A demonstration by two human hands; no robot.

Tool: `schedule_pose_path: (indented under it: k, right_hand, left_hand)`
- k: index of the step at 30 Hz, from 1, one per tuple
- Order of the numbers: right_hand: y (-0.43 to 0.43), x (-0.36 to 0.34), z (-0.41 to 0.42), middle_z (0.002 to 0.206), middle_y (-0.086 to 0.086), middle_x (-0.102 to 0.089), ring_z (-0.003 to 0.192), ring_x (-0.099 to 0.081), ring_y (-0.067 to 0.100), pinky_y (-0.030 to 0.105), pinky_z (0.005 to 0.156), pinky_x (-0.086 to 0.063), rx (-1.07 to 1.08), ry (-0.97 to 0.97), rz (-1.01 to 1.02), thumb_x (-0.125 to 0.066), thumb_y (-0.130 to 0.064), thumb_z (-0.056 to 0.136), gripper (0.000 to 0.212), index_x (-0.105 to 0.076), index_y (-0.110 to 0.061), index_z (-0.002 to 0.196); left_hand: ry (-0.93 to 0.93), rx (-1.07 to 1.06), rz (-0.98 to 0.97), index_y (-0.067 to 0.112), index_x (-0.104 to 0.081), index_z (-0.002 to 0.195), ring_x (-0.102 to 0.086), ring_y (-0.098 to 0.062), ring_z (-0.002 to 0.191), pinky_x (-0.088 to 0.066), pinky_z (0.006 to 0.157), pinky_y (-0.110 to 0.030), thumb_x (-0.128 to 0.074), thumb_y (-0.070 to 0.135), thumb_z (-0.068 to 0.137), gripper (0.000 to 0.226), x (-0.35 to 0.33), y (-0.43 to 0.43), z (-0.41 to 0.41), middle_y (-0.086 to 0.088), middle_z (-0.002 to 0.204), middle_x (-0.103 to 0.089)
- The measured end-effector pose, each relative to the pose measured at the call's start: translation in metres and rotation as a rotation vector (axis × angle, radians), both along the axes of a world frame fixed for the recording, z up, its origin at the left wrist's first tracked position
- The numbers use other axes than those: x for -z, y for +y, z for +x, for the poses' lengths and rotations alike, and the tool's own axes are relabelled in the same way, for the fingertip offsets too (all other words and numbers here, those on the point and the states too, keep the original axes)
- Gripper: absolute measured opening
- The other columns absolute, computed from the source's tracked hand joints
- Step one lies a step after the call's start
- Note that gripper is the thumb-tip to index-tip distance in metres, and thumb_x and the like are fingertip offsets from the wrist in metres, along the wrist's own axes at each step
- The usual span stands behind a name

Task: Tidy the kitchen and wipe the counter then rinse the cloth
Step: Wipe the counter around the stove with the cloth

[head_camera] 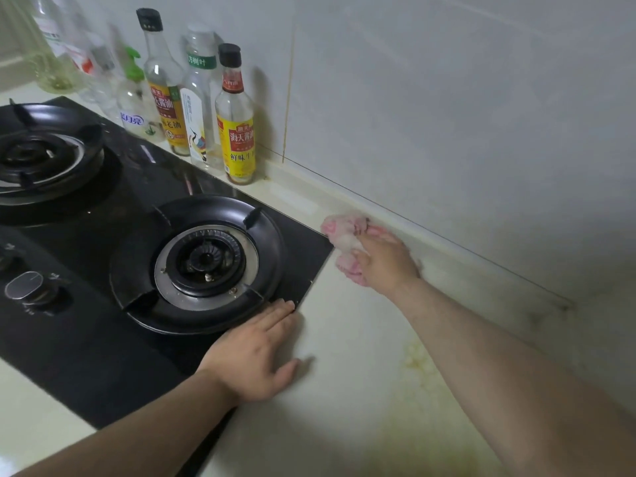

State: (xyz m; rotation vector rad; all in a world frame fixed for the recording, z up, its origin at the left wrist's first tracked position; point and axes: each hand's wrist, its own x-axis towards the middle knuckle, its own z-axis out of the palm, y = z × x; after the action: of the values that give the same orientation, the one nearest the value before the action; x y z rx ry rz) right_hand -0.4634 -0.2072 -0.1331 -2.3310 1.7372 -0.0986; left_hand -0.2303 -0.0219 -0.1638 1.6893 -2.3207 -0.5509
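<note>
Where the pale cream counter (344, 401) meets the grey tiled wall (464, 98): a row of bottles stands in the upper left of the frame, behind the black glass gas hob (86, 356).
Nearest bottle: clear glass with a dark cap and a yellow label (237, 132); the glass above the label looks see-through, with a thin brown trace at the base.
Clear plastic bottle with a green band (200, 98): looks empty or holds clear liquid; I cannot tell which.
Tall glass bottle with a black cap (164, 84): the upper part is see-through.
Pump bottle with a green head (135, 101): contents unclear.
Large clear bottle in the far upper left corner (56, 67): blurred, with yellowish liquid low down.
Crumpled pink and white cloth (344, 235): lies on the counter right of centre, just past the hob's far right corner, close to the wall.
Right hand (387, 266): fingers curled over the cloth, gripping and pressing it down; the cloth bulges out beyond the fingertips toward the upper left and below the thumb.
Left hand (254, 359): flat, fingers straight and together, resting across the hob's right edge beside the near burner (203, 259); it holds nothing.
Yellowish stain (416, 359): on the counter, beside the right forearm.
</note>
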Motion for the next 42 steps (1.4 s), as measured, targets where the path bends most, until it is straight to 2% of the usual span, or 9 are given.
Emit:
schedule_pose_path:
  k: [5, 11, 13, 15, 17, 19, 22, 26, 42]
  right_hand:
    - [0.048, -0.031, 0.004, 0.075, -0.008, -0.069, 0.08, -0.065, 0.005, 0.035, 0.068, -0.056, 0.042, -0.178, 0.26, -0.037, -0.032, 0.079, 0.028, -0.063, -0.02, 0.079]
    - [0.12, -0.036, -0.021, 0.092, -0.009, -0.07, 0.083, -0.066, 0.019, 0.033, 0.071, -0.054, 0.068, -0.122, 0.35, -0.054, -0.045, 0.083, 0.022, -0.061, -0.03, 0.097]
    - [0.14, -0.025, -0.027, 0.087, -0.001, -0.072, 0.085, -0.065, 0.027, 0.034, 0.071, -0.045, 0.018, 0.065, 0.091, -0.052, -0.044, 0.081, 0.025, -0.066, -0.025, 0.09]
    - [0.152, -0.014, -0.031, 0.113, 0.003, -0.071, 0.108, -0.063, 0.026, 0.033, 0.094, -0.038, -0.027, 0.227, -0.077, -0.051, -0.047, 0.08, 0.047, -0.068, -0.019, 0.115]
    - [0.154, -0.006, -0.032, 0.153, 0.006, -0.043, 0.141, -0.039, 0.02, 0.023, 0.118, -0.011, -0.076, 0.162, -0.023, -0.037, -0.043, 0.094, 0.063, -0.039, -0.012, 0.148]
    - [0.152, 0.0, -0.028, 0.164, 0.005, -0.018, 0.151, -0.016, 0.017, 0.018, 0.115, 0.006, -0.085, 0.092, 0.097, -0.022, -0.046, 0.096, 0.069, -0.017, -0.012, 0.156]
    - [0.138, 0.008, -0.021, 0.165, 0.007, -0.01, 0.152, -0.007, 0.017, 0.02, 0.116, 0.009, -0.04, 0.093, 0.059, -0.006, -0.055, 0.088, 0.082, -0.011, -0.01, 0.157]
    - [0.105, 0.014, -0.018, 0.165, 0.007, -0.003, 0.152, 0.001, 0.016, 0.026, 0.121, 0.008, 0.047, 0.094, 0.062, -0.028, -0.045, 0.103, 0.069, -0.006, -0.008, 0.157]
    - [0.119, 0.014, -0.028, 0.165, -0.002, 0.007, 0.151, 0.009, 0.01, 0.028, 0.122, 0.009, 0.099, 0.005, 0.101, -0.029, -0.053, 0.099, 0.075, 0.001, -0.018, 0.158]
  left_hand:
    - [-0.009, 0.013, 0.024, 0.019, -0.027, 0.153, -0.01, -0.012, 0.15, 0.004, 0.119, -0.023, -0.026, 0.071, 0.078, 0.091, -0.001, 0.0, -0.001, 0.003, 0.162, -0.017]
    - [0.018, 0.026, 0.037, 0.016, -0.031, 0.152, -0.014, -0.015, 0.15, -0.003, 0.119, -0.023, -0.024, 0.072, 0.077, 0.094, -0.006, 0.001, 0.0, -0.001, 0.162, -0.021]
    - [0.026, 0.03, 0.043, 0.015, -0.032, 0.152, -0.015, -0.015, 0.15, -0.005, 0.12, -0.025, -0.025, 0.072, 0.077, 0.094, -0.007, 0.001, 0.0, -0.002, 0.161, -0.022]
    - [0.027, 0.026, 0.037, 0.015, -0.033, 0.151, -0.015, -0.015, 0.15, -0.006, 0.12, -0.026, -0.025, 0.072, 0.078, 0.093, -0.005, 0.001, 0.0, -0.002, 0.161, -0.023]
    - [0.023, 0.025, 0.03, 0.016, -0.033, 0.151, -0.016, -0.015, 0.15, -0.005, 0.119, -0.025, -0.026, 0.072, 0.079, 0.092, -0.004, 0.001, 0.001, -0.002, 0.161, -0.023]
    - [0.021, 0.026, 0.02, 0.017, -0.033, 0.152, -0.015, -0.014, 0.15, -0.004, 0.119, -0.024, -0.026, 0.072, 0.079, 0.091, -0.003, 0.001, 0.001, -0.001, 0.161, -0.023]
    - [0.035, 0.019, 0.012, 0.018, -0.033, 0.152, -0.014, -0.012, 0.149, -0.006, 0.12, -0.025, -0.027, 0.071, 0.08, 0.089, -0.002, 0.0, 0.0, 0.001, 0.161, -0.023]
    - [0.026, 0.026, 0.004, 0.018, -0.034, 0.151, -0.015, -0.012, 0.149, -0.008, 0.121, -0.024, -0.028, 0.07, 0.081, 0.087, 0.001, -0.001, 0.001, 0.002, 0.16, -0.023]
    - [-0.042, 0.05, -0.015, 0.012, -0.044, 0.146, -0.023, -0.013, 0.145, -0.005, 0.118, -0.018, -0.036, 0.065, 0.083, 0.083, -0.003, 0.0, 0.0, -0.002, 0.156, -0.033]
